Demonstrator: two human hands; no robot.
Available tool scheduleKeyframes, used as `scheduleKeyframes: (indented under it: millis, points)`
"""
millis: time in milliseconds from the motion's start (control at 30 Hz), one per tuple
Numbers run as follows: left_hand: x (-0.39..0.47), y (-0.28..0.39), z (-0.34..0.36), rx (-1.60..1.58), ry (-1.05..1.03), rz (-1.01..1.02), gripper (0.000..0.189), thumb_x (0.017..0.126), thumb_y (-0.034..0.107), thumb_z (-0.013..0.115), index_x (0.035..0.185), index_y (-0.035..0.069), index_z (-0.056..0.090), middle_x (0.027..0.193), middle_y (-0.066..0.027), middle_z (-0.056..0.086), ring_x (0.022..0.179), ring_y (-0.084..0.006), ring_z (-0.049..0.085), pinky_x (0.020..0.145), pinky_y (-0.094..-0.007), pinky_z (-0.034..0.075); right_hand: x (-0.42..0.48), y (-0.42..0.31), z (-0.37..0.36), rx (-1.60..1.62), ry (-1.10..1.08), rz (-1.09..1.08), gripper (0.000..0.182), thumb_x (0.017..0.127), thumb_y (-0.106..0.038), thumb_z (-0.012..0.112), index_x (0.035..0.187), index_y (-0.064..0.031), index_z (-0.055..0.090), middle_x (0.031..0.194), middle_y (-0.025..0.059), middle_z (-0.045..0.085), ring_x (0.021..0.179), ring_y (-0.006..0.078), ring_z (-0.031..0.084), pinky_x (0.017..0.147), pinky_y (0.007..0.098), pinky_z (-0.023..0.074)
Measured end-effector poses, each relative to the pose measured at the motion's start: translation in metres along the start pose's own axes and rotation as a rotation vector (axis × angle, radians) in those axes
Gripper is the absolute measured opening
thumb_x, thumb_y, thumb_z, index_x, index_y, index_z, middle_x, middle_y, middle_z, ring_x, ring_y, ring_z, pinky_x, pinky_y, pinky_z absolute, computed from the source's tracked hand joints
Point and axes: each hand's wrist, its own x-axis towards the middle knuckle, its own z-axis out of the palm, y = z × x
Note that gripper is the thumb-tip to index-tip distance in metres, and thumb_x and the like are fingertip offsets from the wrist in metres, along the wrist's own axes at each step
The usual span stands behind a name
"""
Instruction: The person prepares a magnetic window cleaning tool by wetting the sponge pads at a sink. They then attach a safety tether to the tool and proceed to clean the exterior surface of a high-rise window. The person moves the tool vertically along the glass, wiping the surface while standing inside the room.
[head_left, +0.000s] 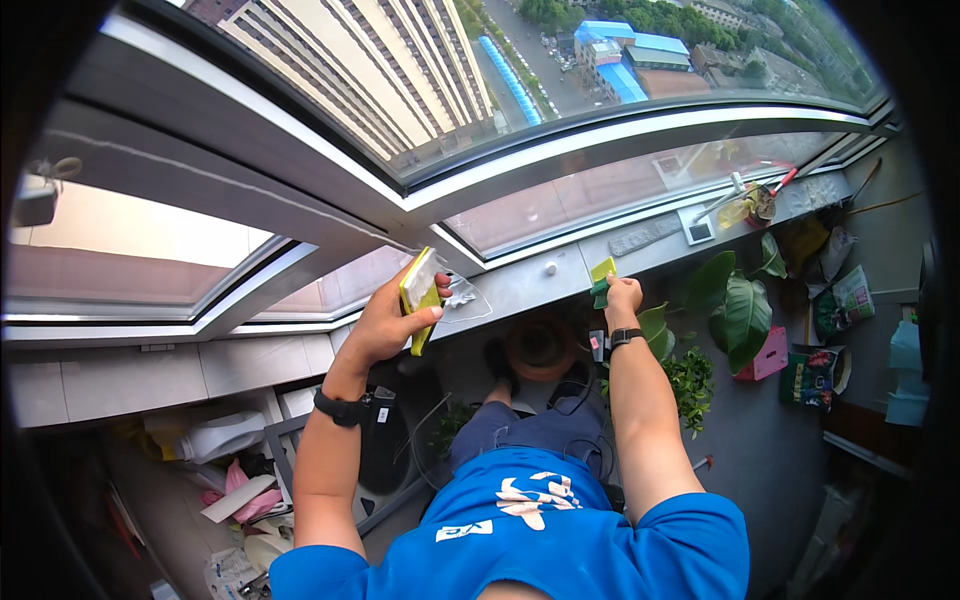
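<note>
My left hand (384, 315) grips a yellow-edged block with a pale fibrous pad (421, 283), probably a window-cleaning pad. It is held tilted in front of the corner post of the window frame (405, 217). A thin white cord (247, 184) runs from the upper left towards this block. Beside the fingers lies a crumpled silvery piece (459, 294), and a loop of cord crosses the sill there. My right hand (624, 294) holds a small yellow and green flat piece (602, 271) at the sill's front edge; its exact kind cannot be told.
On the tiled sill (517, 289) are a white knob (551, 268), a grey strip (643, 235), a white square-ended tool (700, 232) and a small pot (762, 206). Below stand a terracotta pot (541, 349), leafy plants (742, 311) and a pink box (765, 355). Clutter with a white jug (225, 436) lies left.
</note>
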Motion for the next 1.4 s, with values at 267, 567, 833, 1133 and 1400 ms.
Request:
scheduleKeyframes:
  millis: [267,567,833,1133,1400]
  points:
    - [0.02,-0.052,0.031,-0.269,0.014,-0.071,0.072,0.091,0.012,0.073,0.155,0.0,0.044,0.133,-0.0161,0.063,0.125,-0.0288,0.065,0.103,-0.045,0.058,0.079,0.104,0.097,0.514,0.147,0.105,0.017,0.099,-0.01,0.073,0.099,-0.0036,0.057,0.083,0.0093,0.068,0.066,0.0185,0.067,0.056,0.0357,0.0576]
    - [0.05,-0.107,0.058,-0.064,0.009,-0.121,0.087,0.092,0.007,0.075,0.166,0.002,0.03,0.14,-0.0134,0.059,0.127,-0.0234,0.061,0.11,-0.0384,0.047,0.007,0.09,0.048,0.18,-0.032,-0.238,0.019,0.103,-0.018,0.072,0.091,-0.0029,0.068,0.079,0.0008,0.067,0.07,0.0065,0.059,0.065,0.0232,0.0483]
    - [0.043,-0.097,0.056,0.337,0.072,-0.04,0.098,0.083,0.019,0.088,0.165,0.006,0.035,0.141,-0.0124,0.063,0.127,-0.0235,0.064,0.106,-0.0407,0.052,-0.116,0.125,-0.036,-0.228,-0.479,-0.156,0.02,0.096,-0.015,0.077,0.083,-0.0028,0.068,0.074,0.0035,0.071,0.064,0.0098,0.065,0.061,0.0269,0.0529]
    - [0.048,-0.131,0.068,0.43,0.185,-0.139,0.1,0.082,0.026,0.092,0.161,-0.001,0.037,0.139,-0.0156,0.062,0.125,-0.0254,0.064,0.101,-0.0393,0.054,-0.033,0.205,-0.035,-0.69,-0.245,-0.094,0.014,0.09,-0.02,0.072,0.092,-0.0093,0.081,0.093,0.0153,0.078,0.09,0.0325,0.074,0.084,0.0426,0.0579]
    - [0.123,-0.206,0.105,1.207,0.159,0.101,0.115,0.066,0.034,0.099,0.157,-0.002,0.039,0.126,-0.0202,0.062,0.112,-0.0402,0.065,0.091,-0.0456,0.056,0.137,0.356,0.048,-0.669,0.18,0.062,0.025,0.092,-0.025,0.069,0.107,-0.0091,0.081,0.106,0.021,0.078,0.106,0.0409,0.073,0.095,0.0465,0.0582]
